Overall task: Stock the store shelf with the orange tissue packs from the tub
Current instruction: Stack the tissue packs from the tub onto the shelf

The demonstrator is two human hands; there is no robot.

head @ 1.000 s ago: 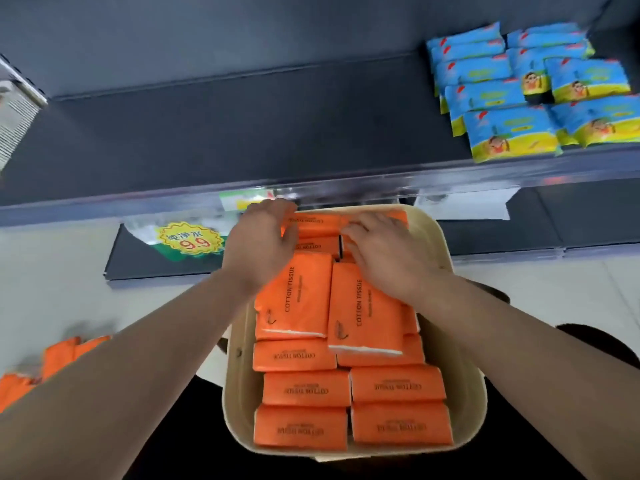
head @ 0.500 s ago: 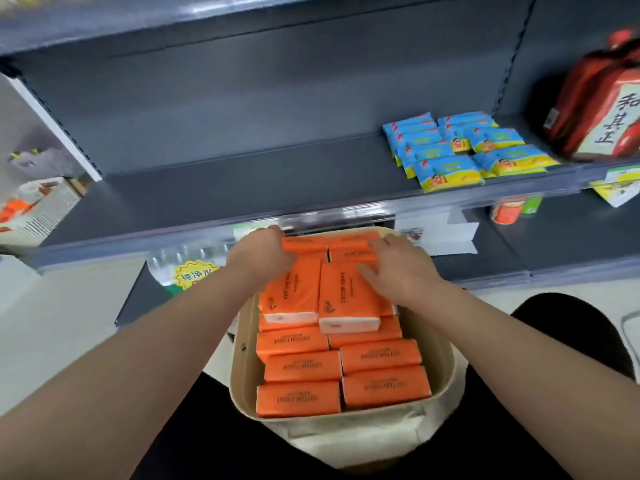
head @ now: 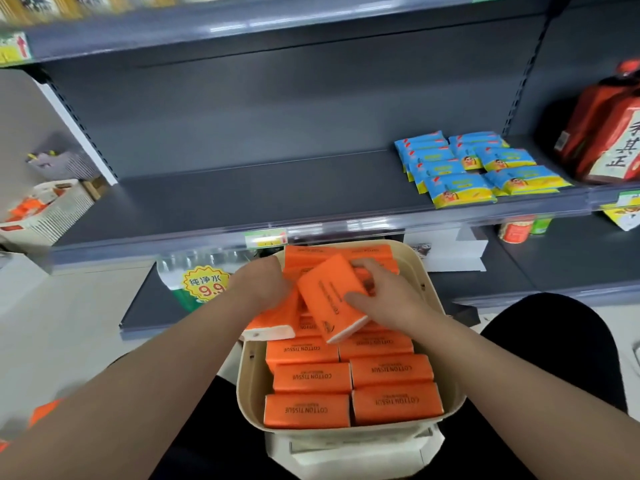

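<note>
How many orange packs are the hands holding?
2. The left hand grips the left pack over the left edge of the tub; the right hand holds the right pack, tilted, above the tub's middle. Others may hide underneath.

- Blue and yellow packets (head: 460, 188) lay in overlapping rows at the far right.
- A red package (head: 595, 126) with a white label bearing black characters stood just right of them.
- A white slatted basket (head: 52, 216) sat at the far left.
- A yellow starburst price sign (head: 206, 284) showed left of centre, lower down.
- A red can (head: 516, 231) and a green can (head: 540, 224) stood side by side below the packets.
</note>
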